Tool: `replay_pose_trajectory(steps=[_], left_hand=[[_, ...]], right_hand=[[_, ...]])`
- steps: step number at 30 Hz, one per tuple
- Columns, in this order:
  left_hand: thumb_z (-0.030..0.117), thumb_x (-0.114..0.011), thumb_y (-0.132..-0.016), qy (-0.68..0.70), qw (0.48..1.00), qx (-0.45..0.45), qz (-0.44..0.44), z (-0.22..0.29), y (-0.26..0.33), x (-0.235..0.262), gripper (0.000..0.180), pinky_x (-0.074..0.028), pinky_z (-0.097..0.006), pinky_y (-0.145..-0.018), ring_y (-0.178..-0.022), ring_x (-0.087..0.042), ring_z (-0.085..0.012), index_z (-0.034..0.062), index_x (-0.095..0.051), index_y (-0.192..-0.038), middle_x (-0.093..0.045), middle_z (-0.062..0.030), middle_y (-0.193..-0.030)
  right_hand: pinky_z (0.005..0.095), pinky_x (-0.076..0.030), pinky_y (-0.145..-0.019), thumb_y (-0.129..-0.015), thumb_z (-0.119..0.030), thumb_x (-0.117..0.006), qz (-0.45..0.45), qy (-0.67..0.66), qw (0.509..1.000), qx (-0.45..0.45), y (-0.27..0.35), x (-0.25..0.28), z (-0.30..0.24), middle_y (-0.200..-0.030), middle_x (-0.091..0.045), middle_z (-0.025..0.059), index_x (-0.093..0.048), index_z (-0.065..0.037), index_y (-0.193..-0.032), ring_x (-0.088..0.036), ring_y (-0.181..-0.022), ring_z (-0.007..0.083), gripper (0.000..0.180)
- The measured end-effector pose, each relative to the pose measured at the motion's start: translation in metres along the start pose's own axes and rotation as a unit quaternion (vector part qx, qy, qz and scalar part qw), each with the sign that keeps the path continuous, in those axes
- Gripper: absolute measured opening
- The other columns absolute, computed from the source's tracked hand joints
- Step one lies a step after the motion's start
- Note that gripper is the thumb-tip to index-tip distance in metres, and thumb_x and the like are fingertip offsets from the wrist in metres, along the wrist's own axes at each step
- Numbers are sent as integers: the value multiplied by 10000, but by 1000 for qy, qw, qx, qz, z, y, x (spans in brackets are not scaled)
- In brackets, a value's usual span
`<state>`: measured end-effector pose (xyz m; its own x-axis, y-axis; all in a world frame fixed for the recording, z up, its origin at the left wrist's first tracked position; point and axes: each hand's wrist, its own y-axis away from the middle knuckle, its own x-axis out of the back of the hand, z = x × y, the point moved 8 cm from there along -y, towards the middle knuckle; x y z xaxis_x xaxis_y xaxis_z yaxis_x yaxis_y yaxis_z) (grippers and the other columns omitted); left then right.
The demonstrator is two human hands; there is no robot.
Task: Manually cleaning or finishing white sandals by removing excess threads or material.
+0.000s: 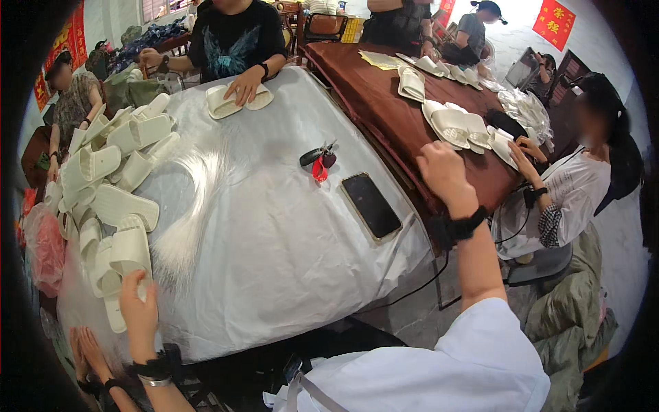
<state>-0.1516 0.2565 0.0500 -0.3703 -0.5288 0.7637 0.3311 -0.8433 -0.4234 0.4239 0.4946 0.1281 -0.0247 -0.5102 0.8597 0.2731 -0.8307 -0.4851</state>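
Slippers (139,134) in cream lie heaped along the left side of the white-covered worktop (274,268), many overlapping, some tilted. At the heap's near end is the left hand (141,309), fingers partly bent, thumb spread apart; whether it touches the slipper just beyond, I cannot tell. Beside the heap curves a hank of white strands (194,220). Farther back, a co-worker's hand (244,87) rests on a pair of slippers (218,104). Next come keys (329,159) with a red tag (319,170), then a dark phone (371,206). The right hand (445,172) is raised, fingers curled, near more slippers (449,127) on the brown-covered worktop (357,75); its fingertips are hidden, so I cannot tell whether it grips anything.
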Motion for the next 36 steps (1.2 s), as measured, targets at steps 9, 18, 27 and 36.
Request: replay_pose_trajectory(steps=[9,18,27,36], left_hand=[[132,-718,-761,61,986,-44,-148,103,47,-68,267,-501,-397,-736,-841,-629,-350,-6,-647,-978,-658,-175,-952],[101,-712,-765,117,983,-66,-128,123,42,-75,215,-504,-359,-719,-814,-649,-290,-13,-655,-937,-667,-157,-891],[294,-633,-918,448,860,103,-223,131,62,-107,391,-494,-355,-818,-953,-633,-254,40,-571,-1209,-660,-118,-1086],[700,-355,-911,837,491,232,-66,167,47,-88,757,-481,-420,-941,-1136,-559,-272,120,-418,-1393,-552,-79,-1295]], right_hand=[[459,-483,-949,-850,-145,-551,-172,133,955,-203,-25,-65,138,-1244,-576,172,-599,-32,-1154,-543,-1173,369,328],[479,-506,-796,-851,-172,-557,95,37,993,-57,-42,5,88,-1013,-611,195,-594,-29,-968,-596,-927,371,189],[433,-522,-756,-737,-31,-685,285,-289,888,217,19,136,-101,-1005,-610,183,-560,-17,-1050,-611,-900,376,338],[367,-544,-735,-699,-29,-707,93,-551,740,374,111,113,-296,-1053,-591,132,-569,-6,-1024,-616,-951,313,354]])
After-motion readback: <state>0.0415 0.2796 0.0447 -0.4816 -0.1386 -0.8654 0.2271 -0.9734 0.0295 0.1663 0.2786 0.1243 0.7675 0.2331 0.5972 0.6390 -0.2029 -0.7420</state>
